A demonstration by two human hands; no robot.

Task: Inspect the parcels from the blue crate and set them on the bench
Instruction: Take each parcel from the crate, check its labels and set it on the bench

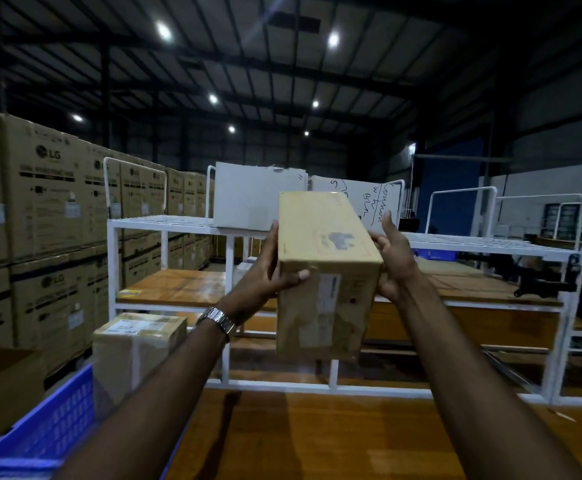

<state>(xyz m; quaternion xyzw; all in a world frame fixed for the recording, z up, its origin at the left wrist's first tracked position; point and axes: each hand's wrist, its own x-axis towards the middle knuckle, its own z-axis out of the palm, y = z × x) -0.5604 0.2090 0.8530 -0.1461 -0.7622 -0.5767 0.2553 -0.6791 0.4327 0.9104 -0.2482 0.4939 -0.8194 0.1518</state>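
Head view, starting low to the left of my hands: the blue crate [40, 434] sits against the near edge of the worktop [351, 438], close enough that I can reach in without stepping. Beyond it, still left of my hands and lower, a taped parcel [137, 344] stands, though I cannot tell whether it rests in the crate or beside it. My left hand [268, 271], with a metal watch [218, 322] at the wrist, grips the left side of the brown parcel [324, 271], thumb wrapped across its near face. I hold the parcel raised in front of me, tilted so the top with its printed mark and the labelled near face both catch the light, which I take to be the inspection step. My right hand [391, 261] clasps the right side, fingers curled round the edge, balancing the long box. Behind my hands stands a white rack [164, 225]. The worktop below my arms looks the natural spot to set it down.
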